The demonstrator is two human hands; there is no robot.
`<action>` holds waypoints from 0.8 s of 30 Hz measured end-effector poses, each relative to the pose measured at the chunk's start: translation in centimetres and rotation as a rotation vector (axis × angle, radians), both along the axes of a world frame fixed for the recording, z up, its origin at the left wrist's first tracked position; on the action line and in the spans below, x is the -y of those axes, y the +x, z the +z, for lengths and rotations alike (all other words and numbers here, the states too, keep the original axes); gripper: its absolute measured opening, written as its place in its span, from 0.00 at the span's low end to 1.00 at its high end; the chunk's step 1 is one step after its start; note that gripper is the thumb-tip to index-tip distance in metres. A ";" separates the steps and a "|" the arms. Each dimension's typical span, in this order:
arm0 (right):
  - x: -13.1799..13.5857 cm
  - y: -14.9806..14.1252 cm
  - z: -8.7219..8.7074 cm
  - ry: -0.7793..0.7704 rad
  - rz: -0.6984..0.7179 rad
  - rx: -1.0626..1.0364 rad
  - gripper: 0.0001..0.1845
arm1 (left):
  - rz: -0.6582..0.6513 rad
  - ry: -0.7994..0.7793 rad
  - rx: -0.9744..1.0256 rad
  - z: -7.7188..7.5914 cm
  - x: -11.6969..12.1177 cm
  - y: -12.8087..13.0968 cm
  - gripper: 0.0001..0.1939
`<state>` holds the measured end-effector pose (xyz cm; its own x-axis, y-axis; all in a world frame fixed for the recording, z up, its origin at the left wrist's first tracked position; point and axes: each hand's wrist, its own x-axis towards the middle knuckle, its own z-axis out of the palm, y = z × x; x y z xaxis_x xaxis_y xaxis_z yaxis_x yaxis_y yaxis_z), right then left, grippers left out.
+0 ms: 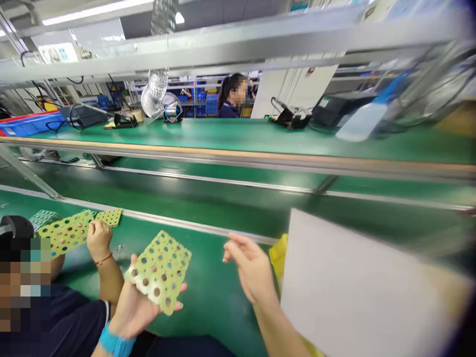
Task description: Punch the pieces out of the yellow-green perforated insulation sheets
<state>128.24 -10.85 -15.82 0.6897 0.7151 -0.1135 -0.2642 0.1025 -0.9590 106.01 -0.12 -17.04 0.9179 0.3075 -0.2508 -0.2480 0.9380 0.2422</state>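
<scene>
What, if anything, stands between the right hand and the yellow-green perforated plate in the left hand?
Nothing visible. Between the right hand and the perforated plate on the left hand, only green tabletop shows. The white panel is on the right hand's other side.

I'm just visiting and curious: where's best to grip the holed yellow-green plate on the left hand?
Probably pinch the plate by its upper-right edge, from the right: it is flat, the left hand supports it underneath, and that edge sticks out.

Long green shelf (223,135), white pillar (292,87), ceiling strip light (96,11)
</scene>
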 end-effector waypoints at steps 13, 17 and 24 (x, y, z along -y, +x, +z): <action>3.5 -0.5 2.4 -0.044 -0.097 0.172 0.10 | -0.320 0.033 0.137 3.5 1.3 6.1 0.51; 3.3 -0.3 3.2 -0.121 -0.076 0.198 0.07 | -0.330 0.038 0.127 3.7 1.3 6.5 0.50; 2.7 -0.5 4.4 -0.120 0.166 0.481 0.03 | -0.295 0.037 0.148 3.9 1.3 6.4 0.48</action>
